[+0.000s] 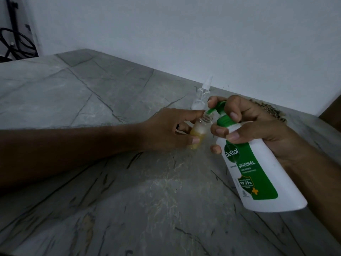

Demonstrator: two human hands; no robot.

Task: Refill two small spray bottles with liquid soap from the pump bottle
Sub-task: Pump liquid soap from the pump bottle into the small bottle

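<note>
The right hand (258, 124) has its grip around the tilted white Dettol pump bottle (258, 174), green nozzle (265, 110) at the open neck of the small spray bottle (255, 131) of yellow soap, which the left hand (166, 132) holds on the marbled desk (110, 191). A second, capped spray bottle (202, 95) stands just beyond.

The single head-worn camera looked forward and down from above the near edge of the grey marble counter (110, 182), close over it. Its wide lens faced the white wall (203, 34) behind the counter's far edge, tilting the counter. No second view shared the scene.
</note>
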